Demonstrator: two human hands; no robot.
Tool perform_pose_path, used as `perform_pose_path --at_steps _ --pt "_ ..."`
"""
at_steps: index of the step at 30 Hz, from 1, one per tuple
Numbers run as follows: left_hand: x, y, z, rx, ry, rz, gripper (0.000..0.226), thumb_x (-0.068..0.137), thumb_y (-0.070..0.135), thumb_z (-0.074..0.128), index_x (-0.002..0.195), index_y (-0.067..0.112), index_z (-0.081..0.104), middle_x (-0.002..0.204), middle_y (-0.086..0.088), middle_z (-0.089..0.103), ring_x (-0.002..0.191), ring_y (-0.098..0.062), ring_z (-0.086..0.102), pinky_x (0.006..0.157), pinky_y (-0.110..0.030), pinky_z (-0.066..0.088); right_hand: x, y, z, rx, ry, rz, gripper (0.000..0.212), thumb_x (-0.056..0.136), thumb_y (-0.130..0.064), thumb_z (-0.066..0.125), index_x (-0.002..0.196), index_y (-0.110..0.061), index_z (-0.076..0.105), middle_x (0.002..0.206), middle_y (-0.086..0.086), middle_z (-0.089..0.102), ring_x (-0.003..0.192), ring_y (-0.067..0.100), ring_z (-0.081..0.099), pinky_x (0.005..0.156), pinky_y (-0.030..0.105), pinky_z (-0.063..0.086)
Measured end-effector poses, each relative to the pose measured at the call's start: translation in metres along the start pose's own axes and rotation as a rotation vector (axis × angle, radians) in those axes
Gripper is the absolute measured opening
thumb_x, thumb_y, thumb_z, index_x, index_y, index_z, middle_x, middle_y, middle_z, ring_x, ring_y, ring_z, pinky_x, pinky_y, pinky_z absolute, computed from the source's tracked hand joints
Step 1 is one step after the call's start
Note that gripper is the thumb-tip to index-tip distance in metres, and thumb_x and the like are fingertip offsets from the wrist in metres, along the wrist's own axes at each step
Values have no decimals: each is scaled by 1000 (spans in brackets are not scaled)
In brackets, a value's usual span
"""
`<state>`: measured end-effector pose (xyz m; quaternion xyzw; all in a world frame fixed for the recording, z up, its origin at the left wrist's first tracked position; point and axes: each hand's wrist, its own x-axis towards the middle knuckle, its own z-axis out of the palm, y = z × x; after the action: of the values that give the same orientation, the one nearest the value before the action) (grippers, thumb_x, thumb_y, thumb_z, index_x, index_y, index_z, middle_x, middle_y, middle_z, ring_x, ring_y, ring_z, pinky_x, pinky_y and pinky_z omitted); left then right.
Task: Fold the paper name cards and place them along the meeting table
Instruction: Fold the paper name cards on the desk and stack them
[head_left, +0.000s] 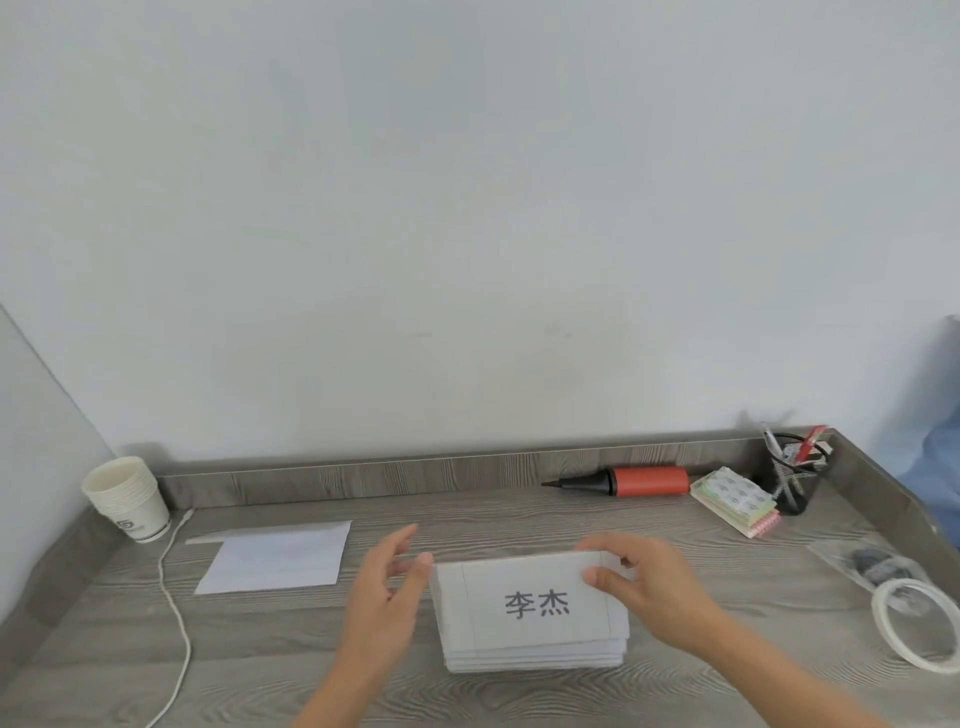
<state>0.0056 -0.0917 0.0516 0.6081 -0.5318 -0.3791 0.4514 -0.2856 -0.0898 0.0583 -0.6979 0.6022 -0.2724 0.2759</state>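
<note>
A stack of white paper name cards (530, 623) lies on the grey wood-grain table (291, 654), near its front middle. The top card shows two printed black characters inside thin ruled lines. My right hand (644, 587) pinches the top card's far right corner between thumb and fingers. Just left of the stack is my left hand (387, 597), fingers spread, with its fingertips at the stack's far left corner and nothing in its grip. A separate flat white sheet (275, 558) lies further left on the table.
A stack of paper cups (127, 496) stands at the back left, with a white cable (174, 597) running toward me. Along the back right lie a red and black pump (631, 480), a pad of labels (735, 499), and a mesh pen holder (797, 470). A tape ring (917, 623) sits far right.
</note>
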Motion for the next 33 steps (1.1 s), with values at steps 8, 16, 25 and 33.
perform_pose_path --at_steps 8,16,25,33 --pt "-4 -12 22 209 -160 118 29 94 24 55 107 50 53 114 25 55 108 6 51 78 -3 38 -1 16 6 -94 -120 9 25 87 -49 59 111 -48 55 117 -24 64 111 -1 56 89 23 41" --pt "2 -20 18 -160 47 -182 27 97 30 49 119 20 61 107 -8 67 96 -23 64 79 -33 54 8 -5 3 -330 -71 -105 51 90 -58 47 134 -33 52 136 -12 54 131 12 44 107 32 32" --pt "60 -88 -55 -395 255 -606 48 97 30 49 134 0 40 114 -25 54 92 -33 61 76 -40 52 16 -24 26 -378 -75 -80 54 89 -64 35 127 -32 58 127 -13 63 122 11 54 98 32 41" --pt "146 -103 -119 -804 355 -736 54 97 38 46 139 7 31 129 -20 52 114 -34 57 92 -41 49 19 -33 36 -380 63 6 65 86 -72 19 102 -34 69 96 -18 72 92 5 64 75 29 49"
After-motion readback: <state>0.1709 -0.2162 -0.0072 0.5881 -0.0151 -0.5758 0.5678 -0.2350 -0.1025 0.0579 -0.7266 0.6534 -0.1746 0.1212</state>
